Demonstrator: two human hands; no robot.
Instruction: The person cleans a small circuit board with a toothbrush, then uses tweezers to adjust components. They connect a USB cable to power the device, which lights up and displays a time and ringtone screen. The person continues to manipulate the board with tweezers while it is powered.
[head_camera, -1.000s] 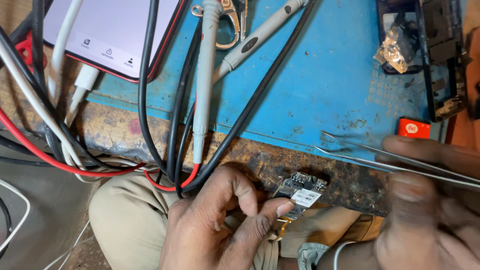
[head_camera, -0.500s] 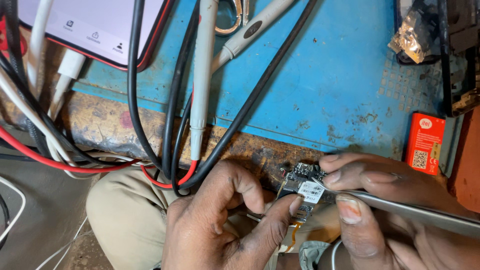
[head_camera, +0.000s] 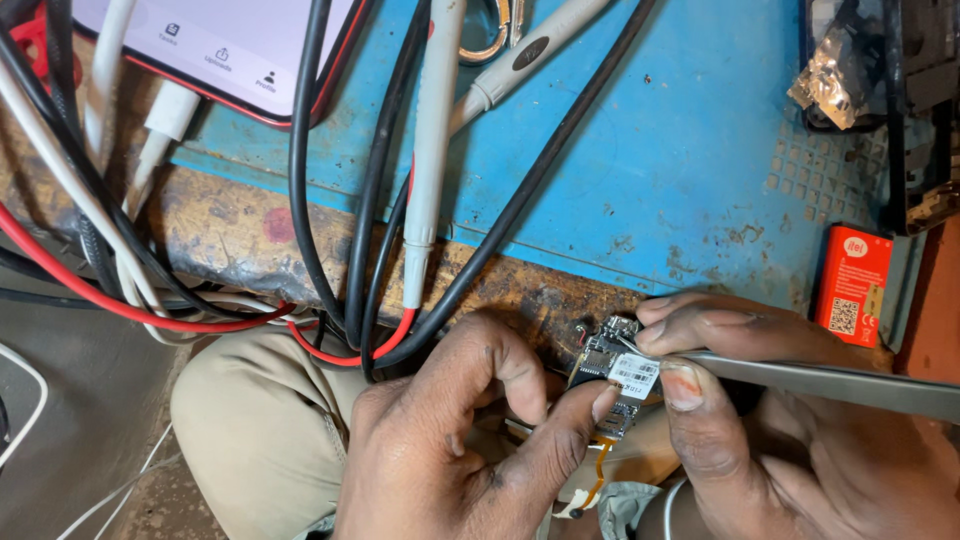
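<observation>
Blue mat (head_camera: 650, 170) along desk's near edge; my right hand (head_camera: 790, 420) has come in, tweezers (head_camera: 830, 378) pinched shut at the small circuit board (head_camera: 615, 375); left hand (head_camera: 450, 440) clamps board; work begun.

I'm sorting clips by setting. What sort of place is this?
Probably an electronics repair bench: a small circuit board pinched in the left hand, metal tweezers in the right hand, and grey meter probes on a blue mat.
</observation>
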